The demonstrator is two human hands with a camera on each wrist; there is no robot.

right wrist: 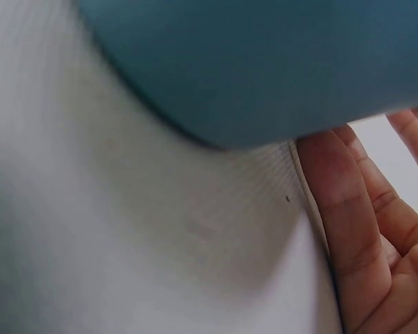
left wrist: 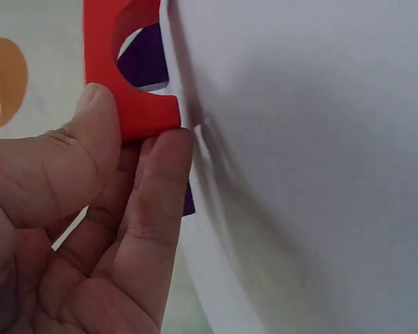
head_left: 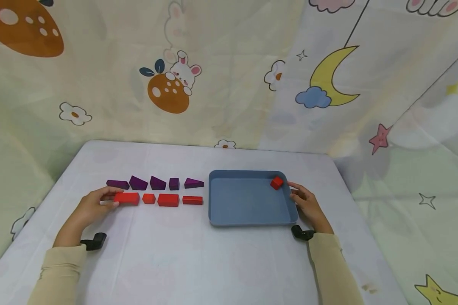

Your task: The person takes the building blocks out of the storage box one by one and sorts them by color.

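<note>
At the left end of a row of red blocks, my left hand [head_left: 90, 208] pinches a red arch block [head_left: 127, 198] between thumb and fingers. The left wrist view shows the rounded cut-out of this arch block [left wrist: 101, 62], with the thumb on one face and a fingertip at its end. My right hand [head_left: 307, 207] is at the right side of a blue tray [head_left: 252, 223], its fingers extended along the outer wall. A red cube [head_left: 276, 183] lies inside the tray near its far right corner. Seen from the right wrist, fingers [right wrist: 345, 209] reach up beside the tray's underside.
Right of the arch block stand a small red-orange block [head_left: 149, 198], a larger red block [head_left: 168, 200] and a flat red bar [head_left: 192, 200]. Behind them runs a row of several purple blocks [head_left: 158, 183]. A white cloth covers the table [head_left: 198, 262]; a patterned curtain [head_left: 229, 84] hangs behind.
</note>
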